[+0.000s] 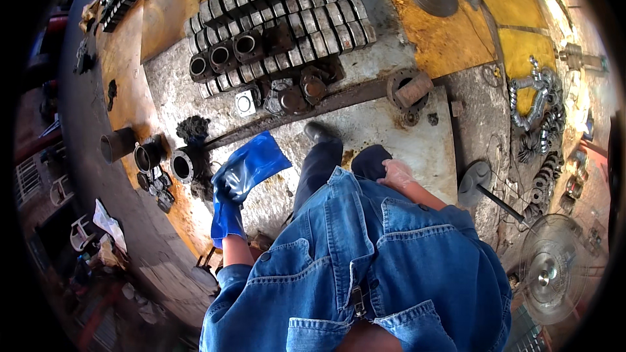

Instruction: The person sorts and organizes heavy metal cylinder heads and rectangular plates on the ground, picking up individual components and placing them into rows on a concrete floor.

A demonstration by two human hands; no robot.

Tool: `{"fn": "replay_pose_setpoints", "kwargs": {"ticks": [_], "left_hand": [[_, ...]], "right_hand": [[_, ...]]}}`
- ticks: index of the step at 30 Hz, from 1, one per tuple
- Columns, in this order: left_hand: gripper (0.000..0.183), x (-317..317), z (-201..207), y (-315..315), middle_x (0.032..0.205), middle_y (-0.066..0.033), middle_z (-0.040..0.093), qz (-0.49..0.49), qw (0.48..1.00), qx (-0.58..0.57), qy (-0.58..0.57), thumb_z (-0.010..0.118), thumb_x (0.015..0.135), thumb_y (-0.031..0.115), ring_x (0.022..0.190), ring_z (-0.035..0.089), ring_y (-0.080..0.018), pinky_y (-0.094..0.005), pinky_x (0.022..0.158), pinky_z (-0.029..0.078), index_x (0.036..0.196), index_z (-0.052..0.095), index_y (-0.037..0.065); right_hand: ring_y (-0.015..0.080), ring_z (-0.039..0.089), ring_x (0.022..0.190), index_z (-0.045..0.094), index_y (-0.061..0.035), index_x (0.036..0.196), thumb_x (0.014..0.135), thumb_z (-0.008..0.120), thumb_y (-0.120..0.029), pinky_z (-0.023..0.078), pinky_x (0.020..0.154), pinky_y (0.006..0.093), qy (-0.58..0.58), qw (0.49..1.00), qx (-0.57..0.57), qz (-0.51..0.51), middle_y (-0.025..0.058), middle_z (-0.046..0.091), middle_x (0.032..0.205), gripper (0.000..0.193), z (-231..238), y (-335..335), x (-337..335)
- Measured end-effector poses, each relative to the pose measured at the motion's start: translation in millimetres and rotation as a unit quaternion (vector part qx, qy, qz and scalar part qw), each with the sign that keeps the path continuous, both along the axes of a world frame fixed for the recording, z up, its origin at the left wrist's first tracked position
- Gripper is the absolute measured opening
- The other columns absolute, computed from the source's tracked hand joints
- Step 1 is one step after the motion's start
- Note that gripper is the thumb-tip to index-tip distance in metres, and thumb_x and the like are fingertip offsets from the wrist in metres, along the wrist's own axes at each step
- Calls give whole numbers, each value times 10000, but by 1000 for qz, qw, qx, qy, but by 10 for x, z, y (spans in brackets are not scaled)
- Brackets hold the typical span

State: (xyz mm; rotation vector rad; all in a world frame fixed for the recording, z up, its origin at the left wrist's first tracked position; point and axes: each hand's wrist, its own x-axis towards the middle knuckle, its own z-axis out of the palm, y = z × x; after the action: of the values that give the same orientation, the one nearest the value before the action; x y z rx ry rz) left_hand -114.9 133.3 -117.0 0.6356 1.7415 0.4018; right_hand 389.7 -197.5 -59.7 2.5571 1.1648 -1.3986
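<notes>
My left hand point(228, 186) wears a blue rubber glove point(227, 220) with its cuff at the wrist. It is closed on a second blue rubber glove point(266, 153), whose wide cuff flares out toward the middle of the floor. Beside that hand a round metal cylinder part point(183, 167) lies on the floor, with dark, greasy rags point(193, 130) around it. Without a blue glove, my right hand point(396, 173) rests over my right knee, looking pale, its fingers loosely spread and holding nothing I can see.
Rows of metal blocks point(306, 23) and cylinders point(245, 44) stand ahead. A flanged ring point(411, 91) lies ahead right. Chain-like metal parts point(541, 98) sit at far right, near a round stand base point(475, 182) and a fan point(544, 277). More cylinders point(118, 145) stand at left.
</notes>
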Motion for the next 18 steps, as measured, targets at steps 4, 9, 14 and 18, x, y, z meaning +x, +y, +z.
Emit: {"fn": "replay_pose_setpoints", "kwargs": {"ticks": [4,9,14,18], "left_hand": [[613,177,16,78,1437,-102,474,-32,998,12,-51,469,986,517,1261,508,-354,-543,985,501,1449,450,116],[502,553,489,27,1268,-113,562,258,935,-54,-237,652,907,415,1245,541,-343,-604,998,453,1266,536,84],[544,770,631,-38,1263,-128,592,257,938,-58,-224,526,955,480,1193,583,-319,-590,962,472,1287,528,49],[528,1475,1131,6,1226,-140,613,-434,884,14,172,491,964,442,1126,613,-309,-580,900,502,1299,529,36]], "right_hand": [[320,677,907,704,-54,880,711,806,-298,532,813,403,118,985,-118,43,135,714,907,314,5,466,283],[155,659,721,724,-54,777,795,719,-146,536,689,305,238,943,-225,-59,28,684,737,94,530,1083,703],[70,605,725,722,-38,832,832,661,-124,519,695,256,488,815,-303,75,-32,655,745,105,724,1252,1146],[80,603,736,713,-51,920,880,612,-190,522,705,258,475,800,-312,191,-23,653,812,177,240,1457,1165]]}}
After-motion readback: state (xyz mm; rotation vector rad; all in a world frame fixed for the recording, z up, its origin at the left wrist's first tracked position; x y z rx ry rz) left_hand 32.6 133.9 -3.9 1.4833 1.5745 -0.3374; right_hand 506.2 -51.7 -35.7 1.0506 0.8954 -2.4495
